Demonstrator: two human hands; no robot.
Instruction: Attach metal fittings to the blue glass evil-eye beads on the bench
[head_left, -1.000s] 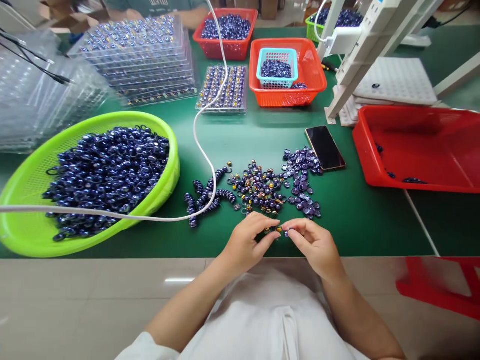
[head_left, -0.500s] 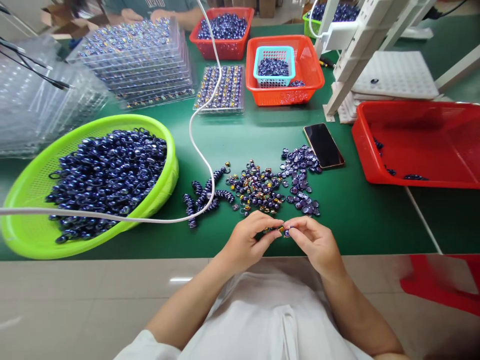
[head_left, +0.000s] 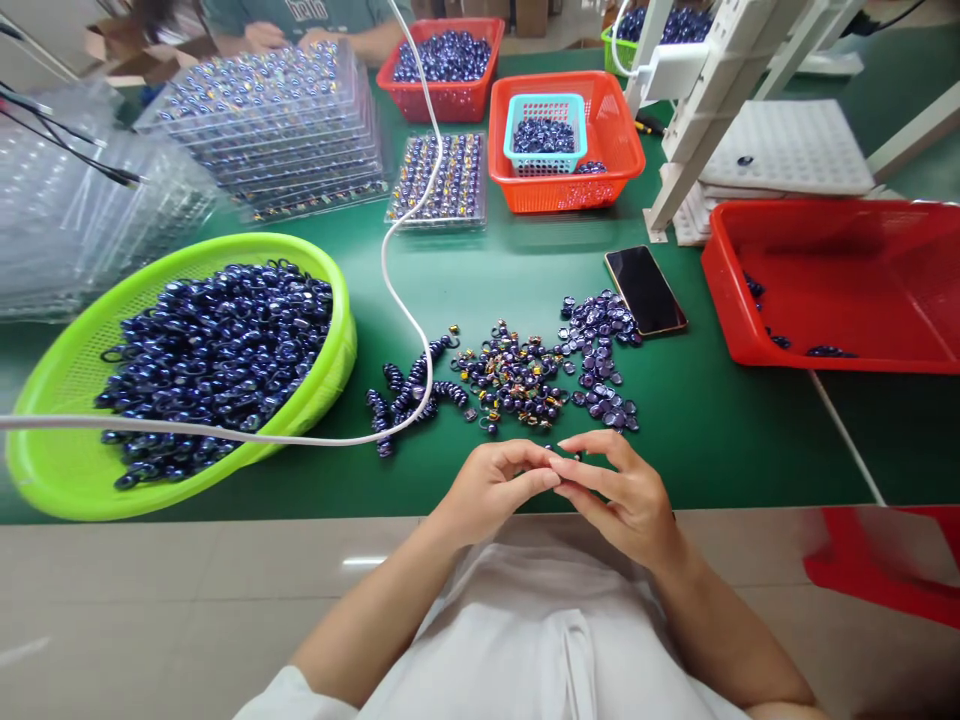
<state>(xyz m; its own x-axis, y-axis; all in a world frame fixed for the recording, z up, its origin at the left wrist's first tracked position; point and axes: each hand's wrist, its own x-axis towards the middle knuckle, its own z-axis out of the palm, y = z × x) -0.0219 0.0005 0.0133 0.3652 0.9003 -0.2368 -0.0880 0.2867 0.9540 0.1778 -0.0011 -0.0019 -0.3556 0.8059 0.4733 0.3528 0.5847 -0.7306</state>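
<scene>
My left hand [head_left: 499, 490] and my right hand [head_left: 628, 495] meet at the fingertips just above the table's front edge. Both are closed in a pinch, with the right thumb and fingers touching the left fingertips. Whatever sits between them is hidden; only small dark bits show behind the fingers. Just beyond lies a pile of small dark-blue and gold ring-like pieces [head_left: 517, 375]. Right of that pile are loose flat dark-blue caps [head_left: 600, 335]. To its left, dark-blue pieces lie stacked in short rows [head_left: 412, 385].
A green basket [head_left: 346, 345] heaped with dark-blue looped pieces stands at left, crossed by a white cable [head_left: 405, 310]. A phone [head_left: 646, 290] lies behind the caps. A red tray [head_left: 847, 300] stands right; stacked clear trays [head_left: 270, 130] and an orange basket [head_left: 568, 190] stand farther back.
The small gold and dark-blue piece seen between my fingertips is now covered by them. My right fingers have spread a little and shifted left against the left hand.
</scene>
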